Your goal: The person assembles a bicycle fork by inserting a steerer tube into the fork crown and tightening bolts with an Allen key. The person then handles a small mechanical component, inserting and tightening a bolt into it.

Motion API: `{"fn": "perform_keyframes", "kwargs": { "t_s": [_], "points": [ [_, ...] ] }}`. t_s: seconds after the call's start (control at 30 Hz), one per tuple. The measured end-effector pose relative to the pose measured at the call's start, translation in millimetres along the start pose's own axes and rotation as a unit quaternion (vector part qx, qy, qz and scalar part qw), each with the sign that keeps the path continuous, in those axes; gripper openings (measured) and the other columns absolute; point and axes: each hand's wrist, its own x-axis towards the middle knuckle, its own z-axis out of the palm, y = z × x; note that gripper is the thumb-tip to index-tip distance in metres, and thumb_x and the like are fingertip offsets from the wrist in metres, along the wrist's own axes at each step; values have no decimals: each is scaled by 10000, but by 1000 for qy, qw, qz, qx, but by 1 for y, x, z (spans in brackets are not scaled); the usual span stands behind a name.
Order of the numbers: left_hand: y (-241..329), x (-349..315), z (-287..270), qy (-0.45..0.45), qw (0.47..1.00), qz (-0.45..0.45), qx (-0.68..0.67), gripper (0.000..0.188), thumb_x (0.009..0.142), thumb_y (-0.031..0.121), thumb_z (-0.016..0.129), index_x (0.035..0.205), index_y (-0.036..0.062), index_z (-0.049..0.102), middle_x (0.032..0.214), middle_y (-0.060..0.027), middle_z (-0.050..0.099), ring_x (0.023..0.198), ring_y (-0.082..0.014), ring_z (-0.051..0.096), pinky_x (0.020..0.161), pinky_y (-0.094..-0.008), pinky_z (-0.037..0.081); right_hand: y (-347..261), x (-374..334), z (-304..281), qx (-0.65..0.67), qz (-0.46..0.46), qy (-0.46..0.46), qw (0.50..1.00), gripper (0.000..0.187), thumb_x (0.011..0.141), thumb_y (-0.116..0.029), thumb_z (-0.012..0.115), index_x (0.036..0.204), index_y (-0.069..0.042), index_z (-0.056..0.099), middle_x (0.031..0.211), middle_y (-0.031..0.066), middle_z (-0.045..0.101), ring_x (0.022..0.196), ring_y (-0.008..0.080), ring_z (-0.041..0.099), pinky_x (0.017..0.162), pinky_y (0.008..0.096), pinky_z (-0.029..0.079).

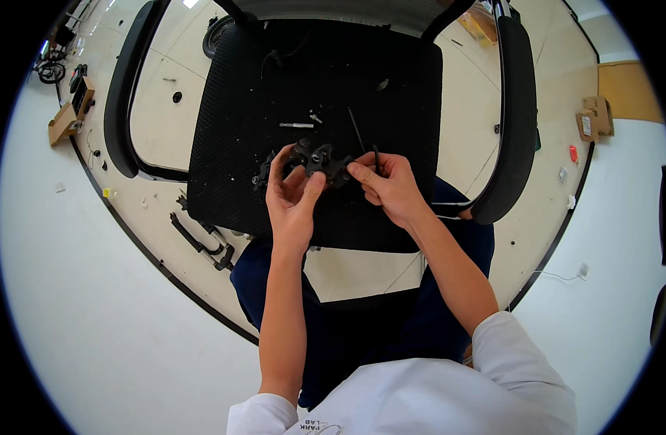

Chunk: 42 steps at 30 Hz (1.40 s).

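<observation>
Over the front of a black chair seat, my left hand [292, 196] grips a black mechanical part [320, 158] with knobbly arms and a round bolt-like piece in its middle. The thumb presses on its lower side while the fingers curl round the left end. At its right end, my right hand [388, 187] pinches with thumb and forefinger. A slim black tool [377, 158], its kind unclear, sticks up between that hand's fingers. Just beyond lie a silver bit-like rod [296, 125], a small silver bolt [316, 118] and a thin dark rod [355, 129].
More dark parts [262, 174] rest on the black seat [231, 94] left of my left hand. Armrests [122, 94] rise on both sides. A black bicycle fork [202, 239] lies on the tiled floor at left. Cardboard boxes [597, 117] stand far right.
</observation>
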Motion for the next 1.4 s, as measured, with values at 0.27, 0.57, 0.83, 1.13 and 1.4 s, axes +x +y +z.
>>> {"fn": "perform_keyframes", "kwargs": {
  "t_s": [0.27, 0.57, 0.83, 1.13, 1.4],
  "points": [
    [-5, 0, -7, -27, 948, -176, -266, 307, 992, 256, 604, 1189, 23, 576, 1101, -137, 678, 1029, -251, 672, 926, -370, 552, -17, -7, -7, 64, -4, -11, 998, 395, 1052, -333, 486, 865, -10, 617, 558, -47, 369, 461, 41, 272, 417, 212, 200],
    [0, -2, -4, -22, 915, -221, -337, 262, 994, 260, 575, 1105, 29, 628, 1087, -141, 678, 1040, -244, 658, 956, -357, 537, -26, -18, -10, 156, 83, -161, 971, 460, 1080, -372, 340, 685, -138, 314, 540, -57, 213, 437, 49, 149, 383, 234, 117],
    [0, -3, 2, -30, 919, -229, -319, 276, 982, 259, 583, 1113, 20, 633, 1089, -150, 685, 1033, -246, 665, 941, -348, 552, -19, -16, -4, 95, 45, -134, 985, 446, 1078, -355, 380, 695, -137, 317, 564, -48, 236, 449, 45, 173, 398, 239, 130],
    [1, -4, -3, -67, 924, -250, -283, 317, 946, 253, 587, 1161, 21, 601, 1080, -175, 682, 974, -281, 690, 890, -366, 574, -2, -10, -6, -231, -198, -64, 950, 384, 1073, -277, 413, 753, -68, 453, 612, -43, 319, 531, 41, 306, 458, 216, 236],
    [7, -7, 4, -72, 957, -185, -214, 357, 914, 200, 642, 1203, 61, 486, 1085, -166, 650, 968, -288, 703, 853, -404, 580, -7, -14, -3, 125, 29, -122, 984, 453, 1080, -367, 384, 697, -132, 332, 546, -47, 265, 453, 64, 176, 418, 250, 173]
  ]
}}
